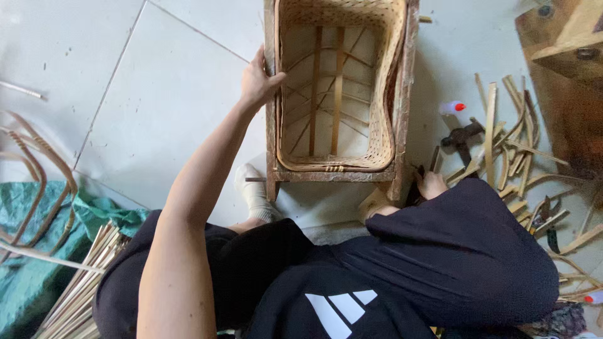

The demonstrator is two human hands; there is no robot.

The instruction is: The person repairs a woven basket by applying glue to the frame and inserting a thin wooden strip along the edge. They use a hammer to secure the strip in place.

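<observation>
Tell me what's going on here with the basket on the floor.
A person sits on the tiled floor with a woven basket set inside a wooden frame in front of them. Their left hand grips the frame's left side. Their right hand is low by the frame's right corner, partly hidden, so what it holds is unclear. Cut cane strips lie scattered to the right, and a bundle of sticks lies on the left.

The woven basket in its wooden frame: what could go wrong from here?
The left hand holds only one side of the wooden frame, so it might tip or slide on the tiles. The right hand reaches among loose bamboo strips and tools, where sharp edges may cut fingers.
</observation>
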